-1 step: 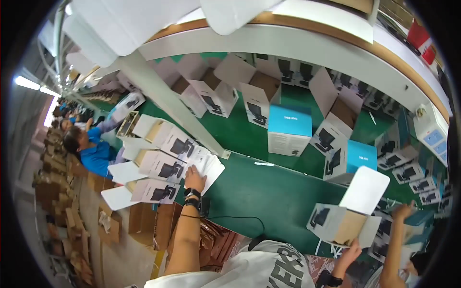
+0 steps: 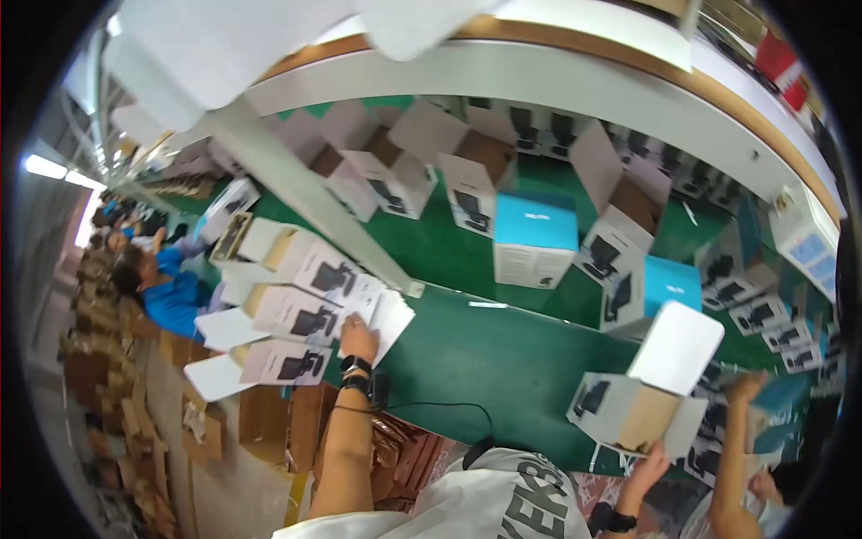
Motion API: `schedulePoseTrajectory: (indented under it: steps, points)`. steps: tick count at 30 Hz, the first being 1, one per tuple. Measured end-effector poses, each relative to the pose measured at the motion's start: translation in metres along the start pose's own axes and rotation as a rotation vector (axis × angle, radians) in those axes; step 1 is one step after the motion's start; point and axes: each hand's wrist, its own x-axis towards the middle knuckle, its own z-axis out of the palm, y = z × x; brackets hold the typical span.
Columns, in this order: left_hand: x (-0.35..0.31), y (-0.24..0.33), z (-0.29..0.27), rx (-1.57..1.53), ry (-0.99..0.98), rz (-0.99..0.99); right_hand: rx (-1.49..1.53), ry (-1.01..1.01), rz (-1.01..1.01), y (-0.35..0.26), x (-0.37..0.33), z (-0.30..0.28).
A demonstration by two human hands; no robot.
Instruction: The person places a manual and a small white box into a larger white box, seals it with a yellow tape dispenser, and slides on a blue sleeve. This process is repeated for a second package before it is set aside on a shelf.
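My left hand (image 2: pixel 359 340), a watch and a dark band at its wrist, lies on a fanned stack of white paper sheets (image 2: pixel 391 322) left of the middle of the green table. Its fingers bend over the edge of the sheets, the tips partly hidden. My right hand (image 2: pixel 650 463) grips the near edge of an open white carton (image 2: pixel 603 406). That carton stands tilted on the table, its brown inside showing and its white lid flap (image 2: pixel 678 349) raised. A picture of a dark device is printed on its side.
Several open printed cartons (image 2: pixel 296 361) stand in a row beside the sheets. Blue-topped cartons (image 2: pixel 536 242) stand across the table. A slanted post (image 2: pixel 305 193) and a black cable (image 2: pixel 440 404) are near. At right, a co-worker's arm (image 2: pixel 734 449) reaches in; another person (image 2: pixel 171 292) is at left.
The whole view has shifted slightly. My left hand stays at the paper sheets and my right hand at the carton. The co-worker's hand at right has moved slightly.
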Motion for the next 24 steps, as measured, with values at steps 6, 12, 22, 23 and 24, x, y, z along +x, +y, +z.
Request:
schedulePoseTrajectory:
  steps: [6,12,22,23,24]
  points:
    - [0.031,0.019,-0.009,-0.139,-0.221,-0.062,-0.055,-0.417,-0.035,-0.051,-0.054,0.001]
    - [-0.008,0.192,-0.197,-2.024,-0.279,-0.172,0.017,-0.450,0.105,-0.071,-0.087,0.000]
    - [-0.083,0.346,-0.245,-1.127,0.151,0.799,-0.065,-0.320,-0.272,-0.063,-0.077,0.053]
    - [-0.087,0.345,-0.243,-1.124,0.153,0.805,-0.071,-0.336,-0.273,-0.067,-0.076,0.052]
    - [-0.092,0.343,-0.247,-1.248,0.060,0.756,-0.065,-0.332,-0.270,-0.071,-0.075,0.047]
